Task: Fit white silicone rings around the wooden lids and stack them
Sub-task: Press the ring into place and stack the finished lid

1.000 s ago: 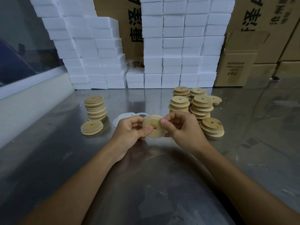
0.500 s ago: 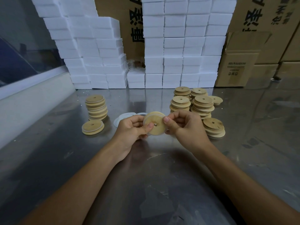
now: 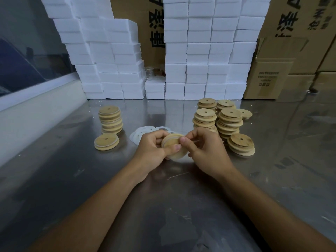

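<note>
Both hands meet over the middle of the steel table (image 3: 54,179), sharing one wooden lid (image 3: 173,149). Left hand (image 3: 152,151) grasps it from the left, fingers curled behind the disc and the thumb laid across its face. Right hand (image 3: 207,151) pinches the lid's upper right rim between thumb and forefinger, its other fingers curled behind. A white silicone ring (image 3: 171,136) shows as a pale band along the lid's upper edge; how far round it is seated cannot be told. The lid is held tilted, clear of the tabletop.

Just behind the hands, toward the table's far edge, loose white rings (image 3: 143,132) lie flat in a small overlapping heap, partly hidden by the left knuckles.

To the left, a short pile of lids (image 3: 106,141) with a white band at the rim lies near a taller stack of lids (image 3: 111,120) that stands behind it, closer to the far left corner.

To the right, several uneven stacks of bare lids (image 3: 230,122) crowd together, the nearest low pile (image 3: 241,144) just beside the right hand and a single lid (image 3: 244,113) lying behind them.

Along the far edge, white foam blocks (image 3: 205,51) are piled high in two walls with a gap between. Brown cardboard cartons (image 3: 272,75) stand behind them and at the far right corner.
</note>
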Motion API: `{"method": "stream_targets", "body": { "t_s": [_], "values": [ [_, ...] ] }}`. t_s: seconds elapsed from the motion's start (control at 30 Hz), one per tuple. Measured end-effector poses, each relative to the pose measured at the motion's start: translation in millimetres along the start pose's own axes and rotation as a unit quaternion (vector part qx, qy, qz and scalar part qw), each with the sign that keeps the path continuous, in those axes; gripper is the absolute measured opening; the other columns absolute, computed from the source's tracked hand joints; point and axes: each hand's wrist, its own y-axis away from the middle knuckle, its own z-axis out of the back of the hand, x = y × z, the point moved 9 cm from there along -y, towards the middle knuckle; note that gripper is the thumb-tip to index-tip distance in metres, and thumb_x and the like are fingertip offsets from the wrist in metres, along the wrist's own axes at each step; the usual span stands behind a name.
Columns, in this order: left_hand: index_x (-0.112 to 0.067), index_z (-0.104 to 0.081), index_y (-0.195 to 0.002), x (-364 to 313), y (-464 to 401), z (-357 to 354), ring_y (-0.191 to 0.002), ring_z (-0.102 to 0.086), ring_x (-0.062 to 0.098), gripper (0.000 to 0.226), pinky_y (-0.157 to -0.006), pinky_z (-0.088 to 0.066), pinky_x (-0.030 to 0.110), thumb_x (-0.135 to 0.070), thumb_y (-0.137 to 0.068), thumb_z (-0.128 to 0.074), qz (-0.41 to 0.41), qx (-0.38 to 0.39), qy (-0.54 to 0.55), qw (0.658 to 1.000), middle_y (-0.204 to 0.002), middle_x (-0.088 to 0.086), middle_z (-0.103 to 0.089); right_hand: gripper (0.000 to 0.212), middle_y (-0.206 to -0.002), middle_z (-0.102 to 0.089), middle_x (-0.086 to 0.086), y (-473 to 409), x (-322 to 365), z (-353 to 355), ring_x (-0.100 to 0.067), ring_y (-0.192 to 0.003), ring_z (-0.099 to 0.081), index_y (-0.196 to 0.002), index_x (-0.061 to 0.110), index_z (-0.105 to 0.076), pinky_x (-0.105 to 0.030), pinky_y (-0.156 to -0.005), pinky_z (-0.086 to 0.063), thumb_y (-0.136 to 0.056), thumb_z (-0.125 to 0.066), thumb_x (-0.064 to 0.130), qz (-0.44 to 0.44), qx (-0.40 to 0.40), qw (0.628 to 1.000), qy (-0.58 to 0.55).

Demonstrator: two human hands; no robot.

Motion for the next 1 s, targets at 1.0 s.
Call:
{"method": "stream_targets", "body": {
  "t_s": [1.0],
  "values": [
    [-0.021,-0.06,-0.082,0,-2,64,-0.059,-0.063,0.018,0.02,-0.062,-0.055,0.038,-0.026,-0.078,-0.08,0.006,-0.261,-0.098,0.96,-0.069,0.0,-0.071,0.01,-0.073,-0.068,0.01,-3,-10,44,-0.003,-0.07,-0.063,-0.081,0.018,-0.067,-0.026,-0.065,-0.051,-0.089,-0.068,0.024,-0.016,-0.157,0.985,0.073]
  ]
}}
